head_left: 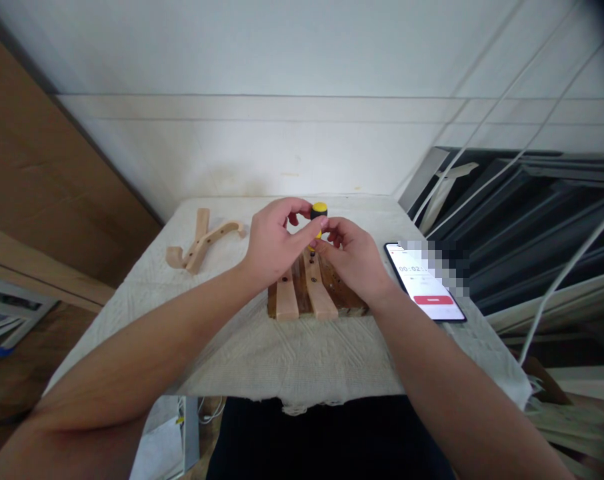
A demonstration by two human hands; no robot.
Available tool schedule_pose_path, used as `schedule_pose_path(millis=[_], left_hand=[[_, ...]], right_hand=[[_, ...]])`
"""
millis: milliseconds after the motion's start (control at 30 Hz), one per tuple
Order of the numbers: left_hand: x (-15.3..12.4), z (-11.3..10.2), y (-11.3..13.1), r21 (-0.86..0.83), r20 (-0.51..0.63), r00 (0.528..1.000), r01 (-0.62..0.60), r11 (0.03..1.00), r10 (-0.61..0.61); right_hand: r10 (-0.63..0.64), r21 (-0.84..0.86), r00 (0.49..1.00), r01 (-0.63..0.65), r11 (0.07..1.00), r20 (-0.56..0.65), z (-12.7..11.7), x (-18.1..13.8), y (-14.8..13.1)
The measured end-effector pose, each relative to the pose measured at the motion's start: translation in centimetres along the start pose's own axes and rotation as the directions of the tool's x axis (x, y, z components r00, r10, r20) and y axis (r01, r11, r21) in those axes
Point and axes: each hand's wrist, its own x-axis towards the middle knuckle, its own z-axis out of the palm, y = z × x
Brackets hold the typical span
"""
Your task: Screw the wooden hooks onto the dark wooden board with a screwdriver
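Now the left hand (277, 241) and right hand (351, 253) both grip the yellow-black screwdriver (320, 211) above the brown board (348, 299), long axis near upright, tip pointing down at a pale wooden piece (322, 299) lying on it.

Two hands are in view, one left hand (277, 243) and one right hand (349, 257). Between them stands one screwdriver (320, 209). Below it is one brown board (346, 299) with two pale wooden pieces on it, one left piece (287, 298) and one right piece (323, 301). Two loose wooden hooks (225, 231) lie to the left, making four pale pieces altogether. To the right is one phone (425, 283). One cloth (332, 363) covers the single worktop (132, 290). At least three white cords (575, 267) show farther right.
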Motion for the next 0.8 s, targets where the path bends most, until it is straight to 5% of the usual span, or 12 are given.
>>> schedule_pose_path(millis=[300,500,800], left_hand=[[0.14,-0.11,-0.1,-0.006,0.046,0.999,0.0,1.0,0.0],[-0.21,0.05,0.16,0.02,-0.063,0.998,0.026,0.999,-0.025],[-0.54,0.28,0.2,-0.033,0.029,0.999,0.017,0.999,-0.016]], right_hand=[[0.0,0.018,1.0,0.0,1.0,-0.007,0.0,-0.21,-0.68],[-0.001,0.054,0.999,-0.001,0.999,0.038,0.02,-0.07,-0.24],[0.022,0.044,0.998,-0.024,0.999,0.058,0.08,-0.22,-0.33]])
